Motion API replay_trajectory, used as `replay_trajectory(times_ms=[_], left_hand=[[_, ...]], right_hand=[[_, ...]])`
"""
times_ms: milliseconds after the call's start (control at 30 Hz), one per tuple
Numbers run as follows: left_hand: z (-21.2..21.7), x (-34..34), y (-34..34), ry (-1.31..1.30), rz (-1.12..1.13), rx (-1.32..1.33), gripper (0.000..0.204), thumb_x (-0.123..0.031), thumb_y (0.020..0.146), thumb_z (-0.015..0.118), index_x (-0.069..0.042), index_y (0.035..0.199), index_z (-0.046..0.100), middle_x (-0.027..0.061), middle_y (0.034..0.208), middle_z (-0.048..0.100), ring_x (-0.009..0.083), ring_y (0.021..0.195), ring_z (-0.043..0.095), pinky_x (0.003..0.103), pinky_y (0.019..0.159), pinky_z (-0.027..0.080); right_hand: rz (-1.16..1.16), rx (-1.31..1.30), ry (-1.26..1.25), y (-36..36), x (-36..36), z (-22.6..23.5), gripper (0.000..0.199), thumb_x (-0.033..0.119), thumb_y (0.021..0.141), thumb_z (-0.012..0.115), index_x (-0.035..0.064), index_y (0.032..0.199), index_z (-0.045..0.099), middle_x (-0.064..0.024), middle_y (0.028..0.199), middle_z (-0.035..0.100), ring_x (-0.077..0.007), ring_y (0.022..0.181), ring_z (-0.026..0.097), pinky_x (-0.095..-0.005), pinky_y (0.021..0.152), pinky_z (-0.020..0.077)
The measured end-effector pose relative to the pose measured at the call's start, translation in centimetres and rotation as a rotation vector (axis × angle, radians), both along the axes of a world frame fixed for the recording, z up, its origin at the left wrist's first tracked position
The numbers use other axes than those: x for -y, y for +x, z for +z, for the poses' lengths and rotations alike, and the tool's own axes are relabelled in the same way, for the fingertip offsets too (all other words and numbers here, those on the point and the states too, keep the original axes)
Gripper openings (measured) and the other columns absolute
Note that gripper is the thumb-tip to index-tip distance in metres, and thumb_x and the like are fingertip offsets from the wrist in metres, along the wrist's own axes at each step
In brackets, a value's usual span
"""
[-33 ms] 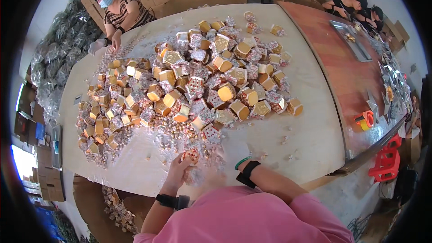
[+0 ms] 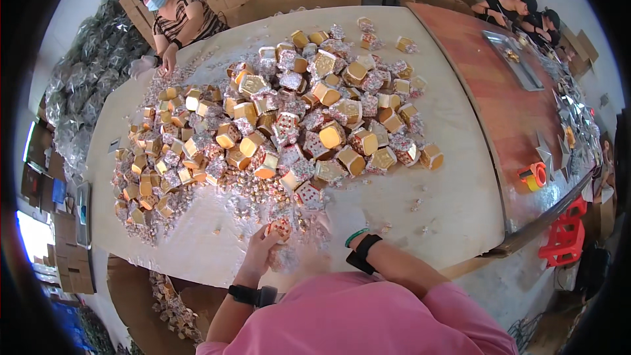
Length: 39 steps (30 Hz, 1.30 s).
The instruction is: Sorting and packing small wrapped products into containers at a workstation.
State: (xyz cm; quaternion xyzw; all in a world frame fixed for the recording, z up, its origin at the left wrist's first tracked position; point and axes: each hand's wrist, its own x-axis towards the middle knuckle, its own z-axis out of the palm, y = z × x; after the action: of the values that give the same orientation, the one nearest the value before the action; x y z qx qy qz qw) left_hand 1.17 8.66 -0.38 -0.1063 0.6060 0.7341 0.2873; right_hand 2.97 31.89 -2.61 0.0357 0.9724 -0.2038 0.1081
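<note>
My left hand (image 2: 259,250) is closed around a boxy ornament (image 2: 279,229) with a red and white beaded surface, near the table's front edge. To its right is my right hand (image 2: 336,223), pale and smeared, with a green bracelet and a black band at the wrist. Its fingers cannot be made out. Just beyond both hands spreads a big heap of similar boxy ornaments (image 2: 332,135) with gold faces and beaded sides. Loose small beads (image 2: 253,187) lie scattered between the heap and my left hand.
A pale table (image 2: 453,210) bears the heap; a reddish-brown table (image 2: 460,66) with a metal tray (image 2: 516,59) and a tape roll (image 2: 532,176) adjoins it. A masked person (image 2: 181,16) works at the far left. A cardboard box (image 2: 131,296) stands below the front edge, a red stool (image 2: 564,233) at right.
</note>
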Motion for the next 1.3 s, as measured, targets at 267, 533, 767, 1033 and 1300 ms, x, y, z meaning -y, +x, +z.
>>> replay_trajectory(times_ms=[267,533,767,1033,1300], left_hand=[[0.3,3.0,-0.8,0.313,-0.176,0.014,0.066,-0.043,0.082,0.065,0.002,0.126,0.047,0.0105,0.110,0.060,0.0214,0.095,0.062,0.032,0.075,0.054],[0.9,0.2,-2.7,0.476,-0.250,0.157,0.072,-0.047,0.081,0.065,-0.007,0.135,0.040,0.0121,0.125,0.056,0.0297,0.113,0.056,0.045,0.082,0.055],[3.4,-1.1,-2.0,0.494,-0.321,0.182,0.070,-0.040,0.083,0.066,0.001,0.134,0.040,0.0145,0.124,0.056,0.0336,0.107,0.058,0.045,0.094,0.048],[0.2,0.8,-0.8,0.478,-0.300,0.251,0.054,-0.046,0.086,0.060,-0.006,0.122,0.051,0.0199,0.105,0.064,0.0361,0.088,0.065,0.042,0.079,0.054],[0.5,6.8,0.4,0.636,0.477,0.242,0.041,-0.044,0.091,0.055,-0.009,0.112,0.055,0.0140,0.093,0.064,0.0242,0.073,0.066,0.035,0.058,0.055]], right_hand=[[-0.160,0.217,-1.134,1.8,-5.3,2.2,0.026,0.029,0.084,0.059,0.0060,0.071,0.059,-0.0064,0.062,0.056,-0.0169,0.055,0.053,-0.0331,0.052,0.0434],[-0.286,0.643,-1.335,3.0,-5.7,6.3,0.026,0.030,0.085,0.058,0.0091,0.069,0.055,0.0001,0.056,0.048,-0.0117,0.045,0.046,-0.0292,0.041,0.0402],[-0.391,0.635,-1.257,2.8,-5.3,4.6,0.027,0.034,0.085,0.057,0.0117,0.070,0.054,0.0018,0.057,0.046,-0.0103,0.044,0.044,-0.0297,0.041,0.0415],[-0.435,0.691,-1.417,1.2,-4.2,4.5,0.028,0.034,0.088,0.054,0.0126,0.072,0.052,0.0026,0.051,0.040,-0.0116,0.038,0.037,-0.0301,0.038,0.0388],[-0.419,0.762,-1.705,2.2,-4.6,-0.3,0.036,0.032,0.095,0.042,0.0117,0.124,0.045,-0.0018,0.064,0.053,-0.0154,0.051,0.052,-0.0297,0.045,0.0415]])
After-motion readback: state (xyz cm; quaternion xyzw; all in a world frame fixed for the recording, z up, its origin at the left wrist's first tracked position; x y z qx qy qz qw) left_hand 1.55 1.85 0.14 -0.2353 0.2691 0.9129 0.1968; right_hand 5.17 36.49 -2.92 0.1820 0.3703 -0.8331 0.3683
